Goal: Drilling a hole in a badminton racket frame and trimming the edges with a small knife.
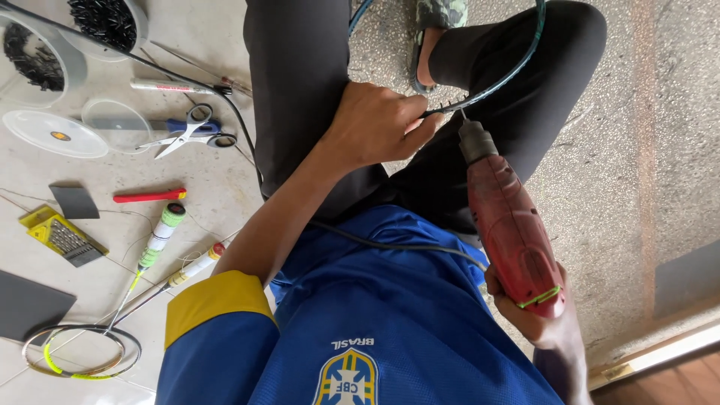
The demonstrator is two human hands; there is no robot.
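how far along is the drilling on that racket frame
Mid-job. Set up: scissors, a red-handled tool and tubs of small black parts lie on the floor. In hand: the left hand pinches the racket frame on the knee, and the right hand holds the red drill, its bit at the rim. I cannot tell how much rim is left.

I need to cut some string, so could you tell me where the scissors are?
The scissors lie on the floor at the upper left of the head view, beside a clear round lid and above the red tool.
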